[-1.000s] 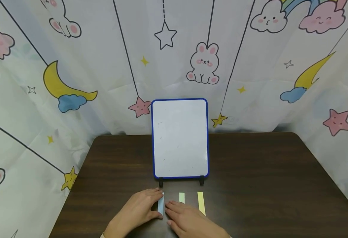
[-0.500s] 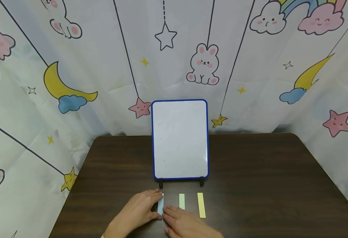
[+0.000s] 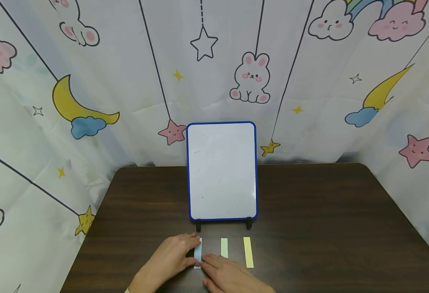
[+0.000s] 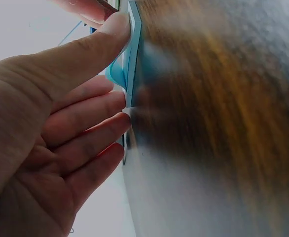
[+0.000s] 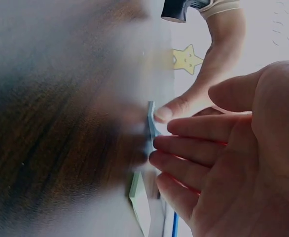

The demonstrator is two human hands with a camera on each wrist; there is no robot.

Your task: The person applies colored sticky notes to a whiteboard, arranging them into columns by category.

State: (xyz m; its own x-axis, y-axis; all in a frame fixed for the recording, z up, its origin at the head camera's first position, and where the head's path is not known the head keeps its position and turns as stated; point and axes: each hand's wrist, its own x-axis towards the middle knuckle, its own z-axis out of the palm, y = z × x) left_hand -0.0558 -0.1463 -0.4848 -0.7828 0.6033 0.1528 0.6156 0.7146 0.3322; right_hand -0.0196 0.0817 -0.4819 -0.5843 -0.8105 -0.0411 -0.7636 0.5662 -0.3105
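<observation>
A narrow pad of blue sticky notes [image 3: 198, 251] lies lengthwise on the table in the head view. My left hand [image 3: 170, 257] spans it, fingertips by the far end and thumb near the close end. In the left wrist view, the thumb [image 4: 116, 27] presses on the pad, and a thin blue sheet [image 4: 116, 74] bows up from the stack between thumb and fingers. My right hand [image 3: 227, 273] lies beside the pad's near end, its fingers [image 5: 198, 127] extended, their tips close to the left thumb. It overlaps the lower part of a green sticky-note pad [image 3: 224, 246].
A yellow sticky-note pad [image 3: 248, 252] lies right of the green one. Behind the pads stands a blue-framed whiteboard [image 3: 222, 175] on small black feet [image 3: 249, 223]. The dark wooden table [image 3: 328, 228] meets a printed curtain [image 3: 214, 93] at the back.
My right hand has drawn back slightly toward me, uncovering the yellow pad's lower end. My left thumb has slid a little up the blue pad, showing its near end.
</observation>
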